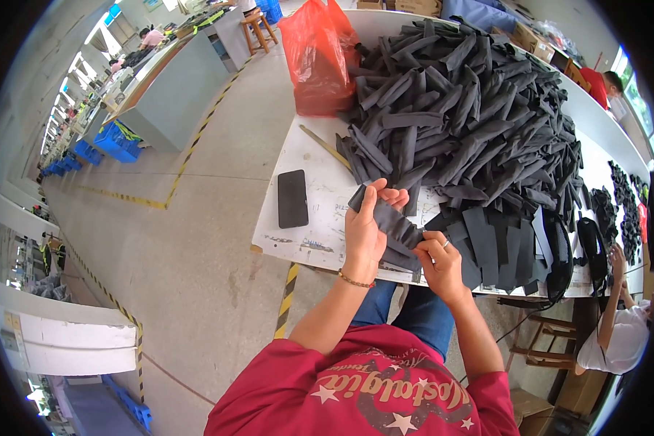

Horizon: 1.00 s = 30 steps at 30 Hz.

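A dark grey fabric strip (pixel 397 224) stretches between my two hands above the table's front edge. My left hand (pixel 367 227) grips its far left end, with the thumb on top and the other fingertips showing beyond it. Lower and to the right, my right hand (pixel 440 263) pinches the near end between thumb and fingers. Beyond my hands, a big heap of dark grey fabric tubes (pixel 458 109) covers much of the table. Flat dark pieces (pixel 493 247) lie overlapped just right of my right hand.
On the white table (pixel 269 218) lie a black phone (pixel 293 198) and a thin yellowish stick (pixel 325 147). A red plastic bag (pixel 320 65) stands at the back left. To the right, a co-worker in white (pixel 618 338) sits near a wooden stool (pixel 548 341). Blue crates (pixel 116 142) stand across the aisle.
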{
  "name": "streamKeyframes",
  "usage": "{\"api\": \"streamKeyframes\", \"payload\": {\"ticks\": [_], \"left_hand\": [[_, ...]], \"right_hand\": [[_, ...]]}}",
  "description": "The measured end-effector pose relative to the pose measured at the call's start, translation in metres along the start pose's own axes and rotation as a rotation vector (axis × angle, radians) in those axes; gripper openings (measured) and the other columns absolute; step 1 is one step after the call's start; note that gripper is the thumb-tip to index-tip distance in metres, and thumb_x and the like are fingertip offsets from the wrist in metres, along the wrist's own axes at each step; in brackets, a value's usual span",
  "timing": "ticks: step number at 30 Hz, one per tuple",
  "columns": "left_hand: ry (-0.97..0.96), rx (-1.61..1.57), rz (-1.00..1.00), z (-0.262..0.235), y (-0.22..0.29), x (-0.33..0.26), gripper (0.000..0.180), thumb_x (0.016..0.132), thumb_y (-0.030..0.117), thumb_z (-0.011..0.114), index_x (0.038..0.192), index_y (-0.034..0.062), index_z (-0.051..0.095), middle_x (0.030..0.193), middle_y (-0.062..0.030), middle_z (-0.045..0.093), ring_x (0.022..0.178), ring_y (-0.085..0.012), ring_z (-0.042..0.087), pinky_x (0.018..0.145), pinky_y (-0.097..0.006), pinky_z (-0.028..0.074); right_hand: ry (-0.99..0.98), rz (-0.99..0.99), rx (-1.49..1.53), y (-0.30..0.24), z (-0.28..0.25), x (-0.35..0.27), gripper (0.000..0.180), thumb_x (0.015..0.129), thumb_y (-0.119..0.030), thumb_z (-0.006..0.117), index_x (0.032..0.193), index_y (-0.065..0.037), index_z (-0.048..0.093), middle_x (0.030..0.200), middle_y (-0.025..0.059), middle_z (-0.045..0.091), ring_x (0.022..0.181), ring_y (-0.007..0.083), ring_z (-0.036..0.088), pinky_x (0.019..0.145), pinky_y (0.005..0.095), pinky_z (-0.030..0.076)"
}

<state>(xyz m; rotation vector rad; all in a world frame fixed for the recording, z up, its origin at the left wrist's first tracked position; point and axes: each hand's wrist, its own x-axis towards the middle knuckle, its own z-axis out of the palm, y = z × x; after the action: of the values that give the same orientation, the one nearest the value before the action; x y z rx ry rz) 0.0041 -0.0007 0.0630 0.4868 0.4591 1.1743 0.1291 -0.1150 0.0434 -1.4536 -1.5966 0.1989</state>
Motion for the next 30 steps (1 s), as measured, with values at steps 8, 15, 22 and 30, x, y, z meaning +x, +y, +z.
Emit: {"api": "streamKeyframes", "payload": {"ticks": [8,15,22,30], "left_hand": [[0.030,0.009,-0.015,-0.002,0.001,0.002,0.034,0.099,0.027,0.054,0.111,-0.0041,0.057,0.086,-0.0098,0.064,0.087,-0.0249,0.066,0.088,-0.039,0.053],[0.013,-0.037,-0.043,-0.007,-0.002,0.003,0.034,0.101,0.027,0.050,0.112,-0.0040,0.057,0.086,-0.0104,0.064,0.089,-0.0259,0.065,0.091,-0.042,0.053],[-0.050,-0.049,0.019,-0.009,-0.002,0.004,0.037,0.102,0.031,0.045,0.112,-0.0031,0.056,0.090,-0.0119,0.064,0.093,-0.0277,0.065,0.096,-0.044,0.050],[-0.115,-0.050,0.140,-0.011,0.000,0.008,0.039,0.101,0.033,0.048,0.115,-0.0019,0.056,0.096,-0.0133,0.065,0.097,-0.0297,0.065,0.099,-0.046,0.047]], "right_hand": [[0.004,-0.020,-0.018,-0.003,0.000,0.000,0.014,0.077,0.004,0.070,0.084,0.000,0.059,0.094,0.0144,0.062,0.071,0.0310,0.061,0.062,0.0350,0.049],[-0.004,-0.019,-0.017,-0.002,0.000,-0.003,0.016,0.075,0.002,0.071,0.084,0.000,0.058,0.093,0.0151,0.060,0.074,0.0339,0.061,0.063,0.0382,0.050],[0.059,0.255,0.234,-0.009,0.010,0.003,0.014,0.080,-0.002,0.071,0.084,0.000,0.058,0.096,0.0098,0.061,0.077,0.0195,0.061,0.070,0.0296,0.049],[0.404,0.617,0.858,-0.024,0.017,0.018,0.010,0.088,-0.004,0.067,0.094,-0.003,0.059,0.097,0.0008,0.056,0.087,0.0064,0.053,0.078,0.0237,0.046]]}}
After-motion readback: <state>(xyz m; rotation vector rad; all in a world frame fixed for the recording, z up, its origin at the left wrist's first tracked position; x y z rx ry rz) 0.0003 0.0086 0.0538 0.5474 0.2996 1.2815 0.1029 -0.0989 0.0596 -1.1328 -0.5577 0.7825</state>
